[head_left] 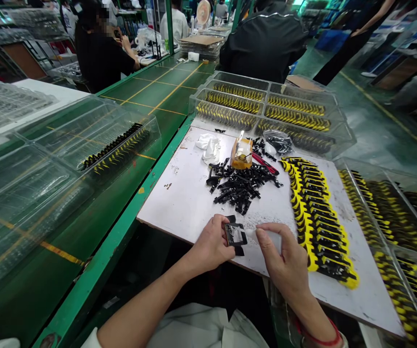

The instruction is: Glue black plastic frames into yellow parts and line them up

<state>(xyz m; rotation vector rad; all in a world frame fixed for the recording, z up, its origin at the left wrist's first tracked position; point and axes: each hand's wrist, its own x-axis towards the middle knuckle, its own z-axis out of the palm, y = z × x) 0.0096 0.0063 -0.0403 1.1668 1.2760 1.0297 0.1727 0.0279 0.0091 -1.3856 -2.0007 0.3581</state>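
My left hand (214,241) grips a small black part with a grey, shiny middle (235,234) between thumb and fingers, just above the board's near edge. To its right, my right hand (284,256) is closed in a pinch on a thin whitish piece (274,240), whose kind is hard to make out against the white board. Its tip reaches toward the black part. Beyond both hands lies a loose heap of small black parts (239,186). Rows of yellow-and-black parts (320,217) lie on the board right of my right hand.
The white board (179,203) also bears crumpled white cloth (210,147), an amber block (242,153), red-handled tweezers (266,163) and a plastic bag (278,141). Clear trays (339,133) of yellow-and-black parts stand behind and right. Left, another clear tray (56,159) rests on the green conveyor (121,203). Several people sit ahead.
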